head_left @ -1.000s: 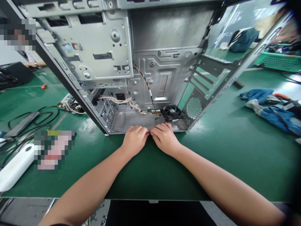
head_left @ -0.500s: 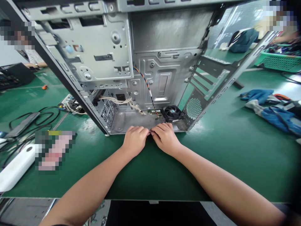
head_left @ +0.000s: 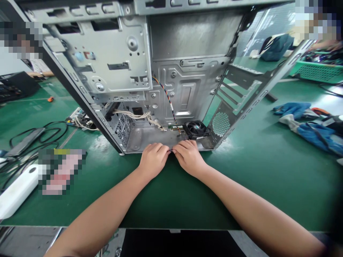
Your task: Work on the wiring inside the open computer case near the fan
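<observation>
An opened metal computer case [head_left: 184,75] stands upright on the table in front of me. At its lower front edge my left hand [head_left: 154,160] and my right hand [head_left: 189,157] meet, fingertips pinched together almost touching. A tiny dark bit shows between the fingertips, too small to name. Just behind my right hand a black cooling fan [head_left: 196,129] lies on the case floor. Beside the fan rests a green memory module [head_left: 175,127]. A twisted multicoloured cable [head_left: 168,98] hangs down to the module, and pale bundled wires [head_left: 142,115] run along the left inside.
To the left lie a black power strip [head_left: 26,141] with tangled cords, a white long object [head_left: 20,192] and a circuit board with wires [head_left: 81,119]. On the right are blue and grey gloves [head_left: 318,130] and a green basket [head_left: 318,70]. Other people are partly visible behind.
Both hands stay in nearly the same place and keep their pinch at the case edge. The view has shifted very slightly; nothing else visibly moves.
</observation>
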Available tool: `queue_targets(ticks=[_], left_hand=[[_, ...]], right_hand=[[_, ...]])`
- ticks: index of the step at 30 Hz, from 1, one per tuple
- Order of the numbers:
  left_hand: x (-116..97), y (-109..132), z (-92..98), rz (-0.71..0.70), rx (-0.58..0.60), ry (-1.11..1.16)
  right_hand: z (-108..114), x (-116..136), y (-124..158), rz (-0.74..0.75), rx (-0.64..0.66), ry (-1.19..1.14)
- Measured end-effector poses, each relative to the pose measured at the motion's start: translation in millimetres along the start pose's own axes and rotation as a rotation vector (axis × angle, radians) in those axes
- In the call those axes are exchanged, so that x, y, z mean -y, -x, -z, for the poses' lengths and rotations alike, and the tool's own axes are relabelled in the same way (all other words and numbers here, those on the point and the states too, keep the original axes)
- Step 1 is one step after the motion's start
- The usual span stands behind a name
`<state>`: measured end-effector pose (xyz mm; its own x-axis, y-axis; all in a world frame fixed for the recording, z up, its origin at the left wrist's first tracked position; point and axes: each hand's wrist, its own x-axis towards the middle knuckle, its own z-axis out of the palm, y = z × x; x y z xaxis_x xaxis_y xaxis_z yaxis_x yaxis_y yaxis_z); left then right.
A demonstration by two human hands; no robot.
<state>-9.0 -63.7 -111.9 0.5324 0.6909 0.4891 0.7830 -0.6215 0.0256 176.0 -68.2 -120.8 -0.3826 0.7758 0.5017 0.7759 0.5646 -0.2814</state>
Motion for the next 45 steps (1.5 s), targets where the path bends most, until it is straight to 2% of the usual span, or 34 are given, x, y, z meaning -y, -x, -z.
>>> queue_targets(ticks=[12, 26, 45], left_hand=[[-2.9, -2.7, 1.6, -0.046, 0.043, -0.137], [-0.6, -1.0, -0.4, -0.056, 0.006, -0.167], [0.4, -2.9, 2.0, -0.05, 0.037, -0.126]], right_hand=[[0.5, 2.6, -1.0, -0.003, 0.019, 0.012], [0.6, 0.0, -0.1, -0.032, 0.02, -0.029], [0.6, 0.2, -0.9, -0.028, 0.024, -0.046]])
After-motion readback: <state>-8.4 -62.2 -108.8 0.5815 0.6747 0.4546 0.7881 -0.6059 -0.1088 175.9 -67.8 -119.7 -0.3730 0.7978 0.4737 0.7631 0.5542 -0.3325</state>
